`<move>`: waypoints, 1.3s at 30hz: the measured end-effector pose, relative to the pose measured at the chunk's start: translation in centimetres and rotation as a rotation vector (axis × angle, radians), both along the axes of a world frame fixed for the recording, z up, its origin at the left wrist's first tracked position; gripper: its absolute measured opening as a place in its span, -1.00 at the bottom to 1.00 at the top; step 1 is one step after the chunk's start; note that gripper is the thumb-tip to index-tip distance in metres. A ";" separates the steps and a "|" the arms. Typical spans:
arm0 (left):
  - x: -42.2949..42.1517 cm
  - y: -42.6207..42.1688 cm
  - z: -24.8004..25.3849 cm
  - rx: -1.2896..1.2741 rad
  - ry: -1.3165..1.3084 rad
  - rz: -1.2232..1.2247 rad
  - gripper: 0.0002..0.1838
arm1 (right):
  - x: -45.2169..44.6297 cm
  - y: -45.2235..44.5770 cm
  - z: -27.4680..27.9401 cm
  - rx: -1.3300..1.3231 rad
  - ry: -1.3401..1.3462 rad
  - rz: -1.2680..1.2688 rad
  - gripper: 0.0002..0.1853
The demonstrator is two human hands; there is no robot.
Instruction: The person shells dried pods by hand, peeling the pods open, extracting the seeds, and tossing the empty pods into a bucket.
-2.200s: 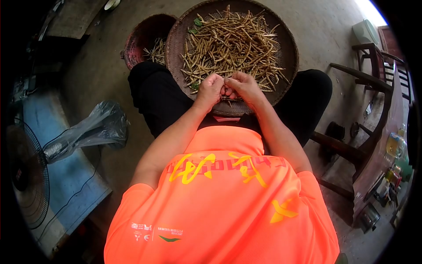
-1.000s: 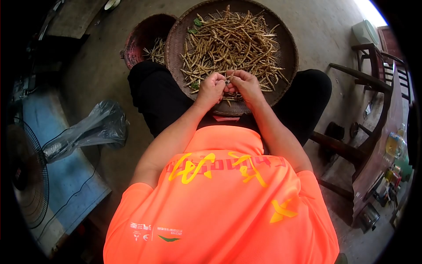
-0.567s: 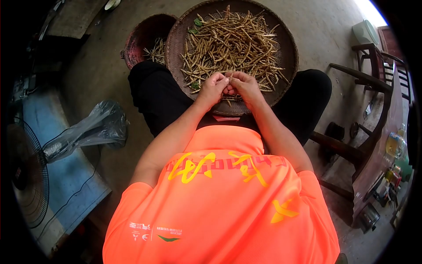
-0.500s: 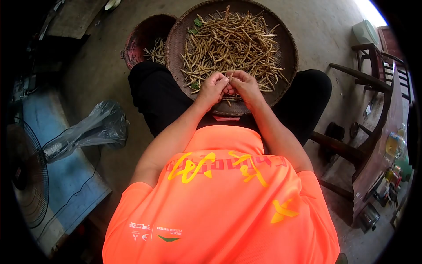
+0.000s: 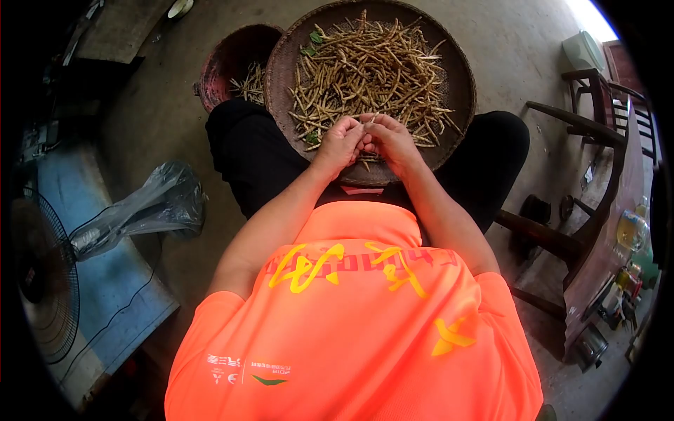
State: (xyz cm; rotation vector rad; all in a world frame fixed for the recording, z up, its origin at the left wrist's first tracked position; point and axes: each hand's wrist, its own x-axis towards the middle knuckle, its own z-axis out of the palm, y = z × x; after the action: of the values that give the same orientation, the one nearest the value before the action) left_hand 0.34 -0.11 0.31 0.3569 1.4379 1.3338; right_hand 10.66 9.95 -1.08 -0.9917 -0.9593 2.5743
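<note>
– Closer together now: at upper centre, the left hand [image 5: 340, 144] and the right hand [image 5: 390, 142] meet at the fingertips, where a gap showed a second ago.

– What are they holding?

– Right thumb and fingers pinch what looks like one slim, pale pod [image 5: 373, 118], its tip poking up. Left fingers curl tightly inward; whether they grip it too, I cannot tell.

– And beneath them?

– A round woven basket [image 5: 282, 88] at top centre, between knees in black trousers [image 5: 242, 147]. A heap of brown pods [image 5: 372, 70] covers most of its base, with green leaves [image 5: 315, 36] near its left side.

– How far along does it seem?

– Partway, I'd judge. One pod is in hand and a large heap is left. A smaller pile [image 5: 251, 84] sits in a reddish bucket [image 5: 213, 74] at upper left, beside the basket; perhaps those are dealt with, but that isn't certain.

– Further out?

– An orange shirt [image 5: 351, 323] fills lower centre. Far left, a plastic bag [image 5: 158, 200] and a fan [image 5: 42, 277]; upper right, a wooden chair [image 5: 599, 91].
</note>
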 end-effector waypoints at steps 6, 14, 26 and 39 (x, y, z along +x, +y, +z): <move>0.1 -0.1 -0.3 0.034 -0.011 0.022 -0.83 | 0.1 0.3 -0.3 0.137 -0.046 0.029 -0.78; -0.2 -0.3 0.2 0.064 -0.306 0.122 -0.83 | -0.2 0.3 0.5 0.140 -0.035 0.013 -0.81; 0.0 0.0 -3.2 0.120 0.371 -0.063 -0.83 | -0.2 -0.1 -1.4 0.567 -0.188 0.045 -0.81; -0.5 -0.1 -1.5 0.061 0.183 0.033 -0.84 | 0.1 0.7 1.6 0.288 -0.178 0.045 -0.73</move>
State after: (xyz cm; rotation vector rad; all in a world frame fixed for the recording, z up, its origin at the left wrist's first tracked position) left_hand -0.17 -0.23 -1.21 0.5078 1.5621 1.4029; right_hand 10.75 10.65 0.48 -1.1388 -1.3662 2.3212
